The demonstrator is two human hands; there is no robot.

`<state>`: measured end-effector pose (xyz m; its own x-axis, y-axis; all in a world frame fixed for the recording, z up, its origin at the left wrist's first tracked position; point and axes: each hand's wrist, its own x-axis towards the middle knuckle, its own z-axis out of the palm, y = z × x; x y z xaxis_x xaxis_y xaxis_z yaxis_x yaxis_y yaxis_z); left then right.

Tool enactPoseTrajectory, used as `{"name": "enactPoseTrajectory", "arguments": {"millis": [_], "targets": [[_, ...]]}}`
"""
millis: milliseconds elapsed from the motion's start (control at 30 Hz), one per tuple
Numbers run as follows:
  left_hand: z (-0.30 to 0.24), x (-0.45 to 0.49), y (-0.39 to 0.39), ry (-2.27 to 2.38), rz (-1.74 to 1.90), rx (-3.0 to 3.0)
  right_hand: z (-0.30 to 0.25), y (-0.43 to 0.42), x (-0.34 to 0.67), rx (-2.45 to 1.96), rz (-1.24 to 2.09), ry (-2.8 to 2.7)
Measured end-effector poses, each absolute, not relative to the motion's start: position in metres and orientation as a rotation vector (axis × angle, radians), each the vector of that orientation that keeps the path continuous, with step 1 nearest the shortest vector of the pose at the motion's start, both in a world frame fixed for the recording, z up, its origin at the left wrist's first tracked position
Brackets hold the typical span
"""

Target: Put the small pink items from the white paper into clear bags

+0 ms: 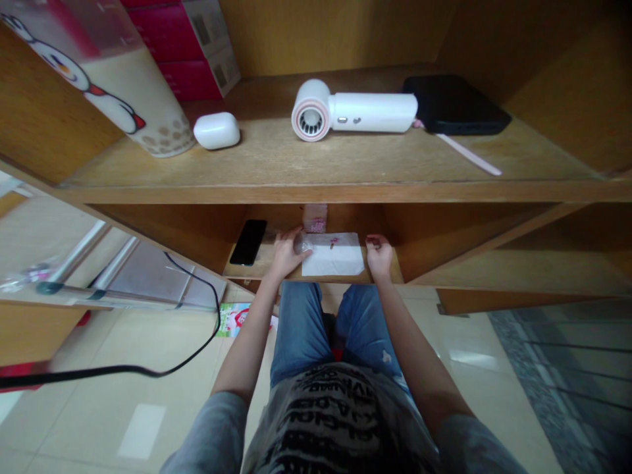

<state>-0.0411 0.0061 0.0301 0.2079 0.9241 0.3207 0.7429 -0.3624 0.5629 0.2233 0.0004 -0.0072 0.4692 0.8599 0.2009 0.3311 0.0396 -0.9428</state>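
Note:
My left hand [287, 255] is on the lower shelf, its thumb and fingers curled round a small clear plastic object [302, 243] at the left edge of a white sheet of paper [340, 260]. Tiny dark pink pieces [334, 242] lie on the paper. To the right of the sheet, my right hand [379, 258] is closed with its fingertips pinched; anything between them is too small to name. Behind the paper stands a small clear packet with pink beads [316, 220]. A black phone [249, 242] lies left of my left hand.
The upper shelf [306, 168] overhangs my hands. On it are a bubble tea cup [158, 112], a white earbud case [217, 130], a white handheld fan [365, 112], a black flat case [454, 105] and pink boxes [172, 46]. A black cable [148, 372] hangs at left.

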Motion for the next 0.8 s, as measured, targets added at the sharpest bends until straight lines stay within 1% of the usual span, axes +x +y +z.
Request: {"name": "enactPoseTrajectory", "arguments": {"millis": [133,367,567,700,800], "targets": [[0.028,-0.017,0.007,1.422,0.957,2.155,-0.006,0.0,0.223,-1.549,0.559,-1.076],[0.007,0.004,0.005,1.319,1.01,1.985,-0.006,-0.002,0.221,-1.644,0.513,-1.141],[-0.006,0.003,0.006,1.258,1.067,1.912,-0.007,0.002,0.217,-1.749,0.403,-1.466],[-0.012,0.002,0.008,1.245,1.087,1.92,-0.003,0.009,0.207,-1.742,0.426,-1.712],[-0.015,0.001,0.008,1.225,1.092,1.917,-0.001,0.014,0.198,-1.716,0.443,-1.792]]}}
